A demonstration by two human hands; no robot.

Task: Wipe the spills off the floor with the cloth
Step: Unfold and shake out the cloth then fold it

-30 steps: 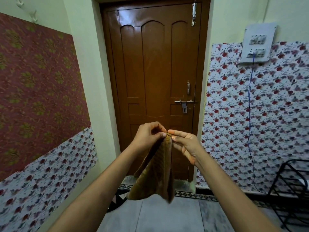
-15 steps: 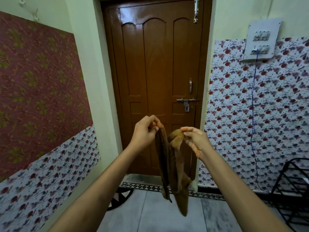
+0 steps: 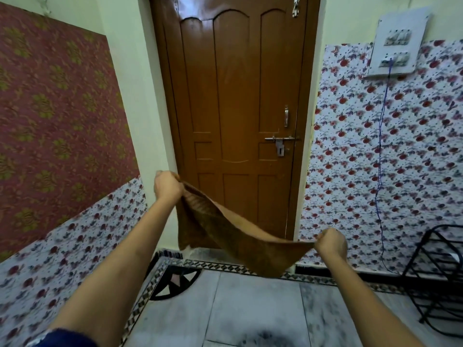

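Maroon wall panel (image 3: 50, 121): patterned in olive motifs, it fills the far left; below it runs a band of white floral covering, closing that side in.
Sleeve (image 3: 62, 338): a dark blue cuff shows at the near left bottom edge.
Left hand (image 3: 167, 187): raised in front of the door's left edge, fingers curled tight over one end of the cloth.
Cloth (image 3: 233, 234): brown, with a ribbed weave showing near the left hand; it is stretched in the air between the two hands, slanting down from upper left to lower right. One flap hangs below the left hand and another sags under the middle. It is clear of the floor.
Door (image 3: 240, 108): brown wood, panelled, shut, with a metal latch (image 3: 280, 142) on its right side; it blocks the far end.
Floor (image 3: 250, 309): pale grey tiles with dark smudges, one dark patch near the bottom centre; a chequered border strip runs along the left and far edges. The middle lies open.
Right hand (image 3: 331, 244): lower than the left, fist closed on the other end of the cloth.
Switchboard (image 3: 398, 43): white, on the right floral wall, a blue cable (image 3: 380, 159) hanging from it.
Black wire rack (image 3: 438, 279): stands at the near right, narrowing that side.
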